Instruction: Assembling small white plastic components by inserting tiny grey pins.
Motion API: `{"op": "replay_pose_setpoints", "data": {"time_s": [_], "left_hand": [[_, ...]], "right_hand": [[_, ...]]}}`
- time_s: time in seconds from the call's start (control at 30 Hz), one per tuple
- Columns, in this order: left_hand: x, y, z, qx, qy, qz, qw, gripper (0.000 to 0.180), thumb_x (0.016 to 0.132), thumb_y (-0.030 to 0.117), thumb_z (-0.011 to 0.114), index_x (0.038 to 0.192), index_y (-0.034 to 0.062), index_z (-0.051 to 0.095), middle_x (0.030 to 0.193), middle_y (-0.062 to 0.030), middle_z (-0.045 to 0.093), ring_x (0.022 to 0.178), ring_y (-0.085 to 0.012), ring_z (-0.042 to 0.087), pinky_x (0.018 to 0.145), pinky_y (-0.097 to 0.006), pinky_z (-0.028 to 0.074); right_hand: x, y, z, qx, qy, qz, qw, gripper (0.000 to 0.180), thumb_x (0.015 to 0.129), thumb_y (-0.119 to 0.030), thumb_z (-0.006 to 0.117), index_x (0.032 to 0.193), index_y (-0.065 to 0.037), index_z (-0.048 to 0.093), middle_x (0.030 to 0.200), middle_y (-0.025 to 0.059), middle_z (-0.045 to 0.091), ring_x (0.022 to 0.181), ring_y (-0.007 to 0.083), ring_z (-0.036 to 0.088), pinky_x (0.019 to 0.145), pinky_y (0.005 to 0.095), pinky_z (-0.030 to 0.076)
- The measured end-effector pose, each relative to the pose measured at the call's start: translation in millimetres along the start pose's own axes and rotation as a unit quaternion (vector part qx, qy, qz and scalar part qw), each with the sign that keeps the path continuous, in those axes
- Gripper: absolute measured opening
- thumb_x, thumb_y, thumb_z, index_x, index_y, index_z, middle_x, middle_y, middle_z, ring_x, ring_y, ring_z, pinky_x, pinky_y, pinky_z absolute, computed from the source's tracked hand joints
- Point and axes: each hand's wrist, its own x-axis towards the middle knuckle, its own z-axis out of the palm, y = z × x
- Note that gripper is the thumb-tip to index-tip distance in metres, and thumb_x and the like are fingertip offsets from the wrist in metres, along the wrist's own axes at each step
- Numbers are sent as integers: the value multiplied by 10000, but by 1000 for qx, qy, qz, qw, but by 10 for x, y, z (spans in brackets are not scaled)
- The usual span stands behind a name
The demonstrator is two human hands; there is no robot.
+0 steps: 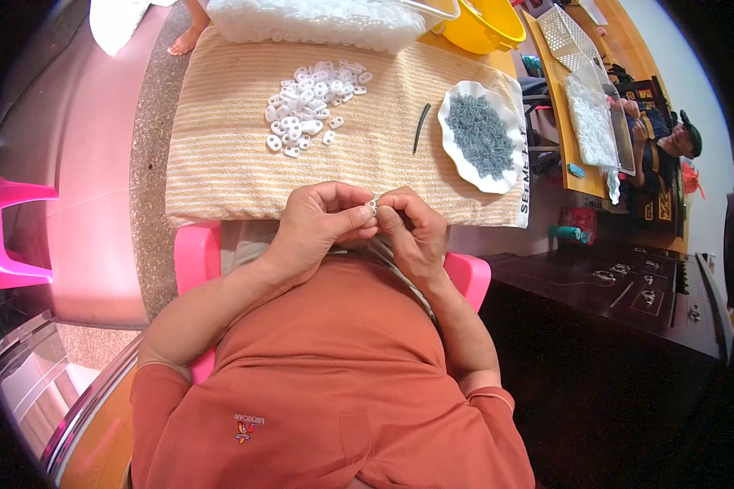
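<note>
The left hand [322, 220] and right hand [412, 228] meet fingertip to fingertip, both pinched closed on one small white plastic piece [373, 207] held between them. Beyond the hands, on the striped cloth [220, 163] covering the bench, lies one heap of white pieces [310, 102], too many to count. Beyond the right hand: one dark thin tool [421, 126] and one white dish [457, 155] of grey parts. The cloth's near edge runs just under the hands.

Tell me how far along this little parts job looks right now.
Done: can't tell, no finished pile is distinguishable. In hand: left hand and right hand pinch one small white piece. Left: a heap of white pieces on the striped cloth, grey parts on the white plate.
</note>
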Motion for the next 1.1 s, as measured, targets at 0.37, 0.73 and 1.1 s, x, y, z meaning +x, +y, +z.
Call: {"op": "replay_pose_setpoints", "data": {"time_s": [0.37, 0.73, 1.1], "left_hand": [[-14, 28, 43, 63, -1, 54, 997, 134, 873, 26, 642, 992, -29, 616, 888, -88, 663, 780, -130, 647, 733, -255, 562], [-4, 52, 17, 9, -15, 39, 999, 139, 882, 20, 632, 1006, -37, 609, 924, -90, 656, 797, -140, 651, 742, -263, 569], [-39, 102, 41, -28, -16, 28, 999, 135, 882, 26, 635, 1006, -24, 612, 924, -77, 654, 816, -131, 646, 747, -263, 572]], "right_hand": [[26, -127, -18, 92, -22, 93, 991, 85, 944, -48, 549, 918, 15, 600, 800, -4, 602, 721, 46, 555, 645, 186, 453], [65, -72, -48, 98, -29, 73, 992, 98, 941, -60, 557, 936, 21, 612, 867, 7, 600, 779, 52, 559, 686, 192, 459], [128, -135, -131, 74, -59, 51, 994, 146, 942, -75, 571, 997, 51, 617, 951, 70, 609, 789, 96, 592, 697, 217, 502]]}}
